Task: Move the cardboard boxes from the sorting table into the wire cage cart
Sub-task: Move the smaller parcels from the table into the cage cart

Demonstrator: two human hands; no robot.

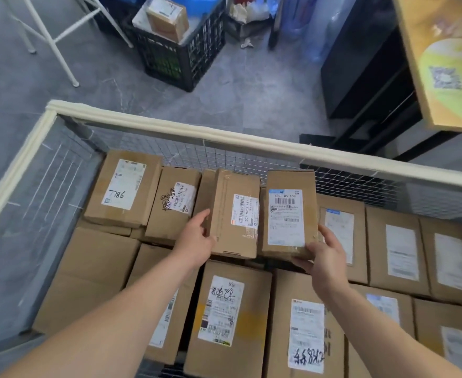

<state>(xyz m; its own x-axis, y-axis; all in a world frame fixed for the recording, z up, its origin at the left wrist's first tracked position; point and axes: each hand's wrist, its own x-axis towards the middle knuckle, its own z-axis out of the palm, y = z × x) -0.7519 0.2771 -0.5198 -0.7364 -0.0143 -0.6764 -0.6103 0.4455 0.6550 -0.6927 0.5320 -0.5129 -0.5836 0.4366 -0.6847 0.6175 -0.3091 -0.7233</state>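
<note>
**Fingers press two boxes together above the cart's load**

The fingers (203, 215) of the left hand (197, 237) lie almost straight along the left side of the left box (234, 214) and press it. The right hand (326, 259) holds the right box (289, 214) at its near right corner, with the thumb on the side and the fingers curled under the near edge.

Both boxes touch side by side in the far middle of the wire cage cart (169, 129), on or just above the packed boxes (224, 309); I cannot tell which.

They seem small, stiff and rather light, because one hand manages each. The tape and the labels (285, 216) look smooth, so I think bare cardboard at the edges and corners gives the safer hold. A pair that is only squeezed may slip apart, so each box needs support from below.
</note>
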